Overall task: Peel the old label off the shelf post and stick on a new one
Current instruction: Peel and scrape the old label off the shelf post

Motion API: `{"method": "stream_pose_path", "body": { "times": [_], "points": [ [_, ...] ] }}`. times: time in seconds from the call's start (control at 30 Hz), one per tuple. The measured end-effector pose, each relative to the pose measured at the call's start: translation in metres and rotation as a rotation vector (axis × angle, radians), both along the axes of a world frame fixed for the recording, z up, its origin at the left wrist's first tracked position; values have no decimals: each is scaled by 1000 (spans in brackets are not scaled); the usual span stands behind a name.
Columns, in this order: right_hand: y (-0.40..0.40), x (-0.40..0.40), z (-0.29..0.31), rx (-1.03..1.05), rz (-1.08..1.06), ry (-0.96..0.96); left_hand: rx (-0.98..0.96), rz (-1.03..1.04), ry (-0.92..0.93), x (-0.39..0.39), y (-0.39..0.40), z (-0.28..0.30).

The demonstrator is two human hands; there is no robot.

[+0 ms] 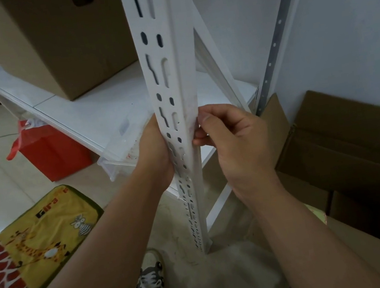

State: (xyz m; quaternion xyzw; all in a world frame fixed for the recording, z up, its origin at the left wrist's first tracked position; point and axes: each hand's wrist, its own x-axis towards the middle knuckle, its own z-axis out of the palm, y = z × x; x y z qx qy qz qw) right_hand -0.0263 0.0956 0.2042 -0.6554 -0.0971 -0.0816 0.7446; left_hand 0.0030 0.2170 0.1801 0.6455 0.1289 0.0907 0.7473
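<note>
2 bare hands work at the corner edge of a white slotted shelf post, seen from above.

The left hand wraps the slotted face of the shelf post, fingers closed around it, probably to steady it against the pull. The right hand has its thumb and fingers pinched shut at the post's corner, where a pale, thin label lies on the smooth face; likely picking at its edge to start the peel. Whether any edge has lifted is too faint to tell. No new label is visible. Behind the post, a cardboard box sits on the shelf.
</note>
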Motion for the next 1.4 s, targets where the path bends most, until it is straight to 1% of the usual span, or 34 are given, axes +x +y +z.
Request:
{"method": "stream_pose_path", "body": {
  "times": [0.13,0.23,0.3,0.4,0.5,0.57,0.6,0.73,0.83,1.0,1.17,1.23,1.3,1.4],
  "points": [
    [0,1,-4,-82,-52,1,-41,16,40,-3,0,1],
    [1,-1,-8,-14,-40,74,-61,121,93,-5,-3,3],
    [0,-2,-8,28,-7,116,-9,213,102,-6,-5,5],
    [-4,-4,-11,54,62,149,105,326,46,-10,-8,8],
    [-5,-7,-14,41,113,134,218,379,-105,-21,-13,10],
    [-5,-10,-14,5,104,99,260,386,-199,-27,-15,10],
    [-5,-10,-13,-17,85,74,266,376,-212,-30,-15,9],
    [-4,-10,-8,-122,17,-49,272,307,-157,-33,-17,8],
    [-2,-10,-6,-118,15,-85,242,306,-157,-33,-20,9],
    [-1,-5,-6,-140,-25,-132,122,278,-92,-31,-23,10],
    [0,-1,-3,-257,-77,-224,40,252,-50,-29,-31,8],
    [1,1,-2,-271,-89,-197,17,250,-34,-29,-31,9],
    [2,2,-1,-216,-53,-91,-7,248,-30,-31,-29,10],
    [-2,2,-2,-91,-31,61,91,292,-93,-37,-27,11]
  ]
}}
